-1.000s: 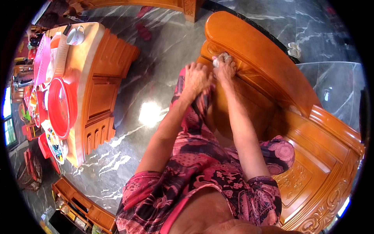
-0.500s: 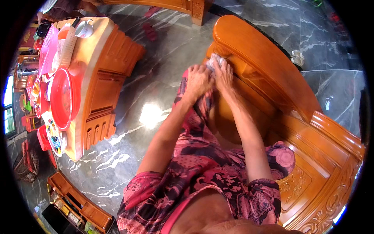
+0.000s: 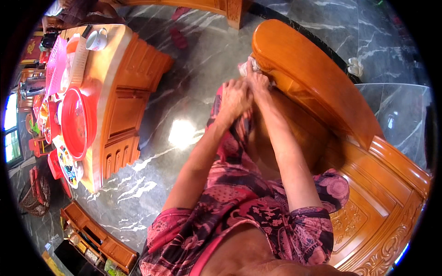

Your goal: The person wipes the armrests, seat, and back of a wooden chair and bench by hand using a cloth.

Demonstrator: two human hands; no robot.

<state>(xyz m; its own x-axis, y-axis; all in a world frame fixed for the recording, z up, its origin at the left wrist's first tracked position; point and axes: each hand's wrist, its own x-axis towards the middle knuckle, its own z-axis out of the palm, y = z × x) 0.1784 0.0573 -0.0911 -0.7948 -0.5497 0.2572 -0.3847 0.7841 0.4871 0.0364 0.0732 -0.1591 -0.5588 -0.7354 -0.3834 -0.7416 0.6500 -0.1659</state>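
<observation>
My right hand (image 3: 258,83) presses a crumpled white cloth (image 3: 244,70) against the front end of the wooden armrest (image 3: 294,60), just under its rounded top. Close beside it, at my knee, my left hand (image 3: 236,97) has its fingers curled in; whatever they hold, if anything, is hidden. The armrest belongs to a glossy orange-brown wooden seat (image 3: 363,184) with carved panels.
To the left stands a wooden table (image 3: 108,64) bearing a red basin (image 3: 76,124), a pink basket (image 3: 56,64) and a white mug (image 3: 96,40). Grey marble floor (image 3: 193,87) lies between. A person (image 3: 76,11) is at the far left.
My right hand has pushed the cloth slightly away from me and leftward along the armrest's end. My left hand has stayed nearly in place, now a little apart from the cloth.
</observation>
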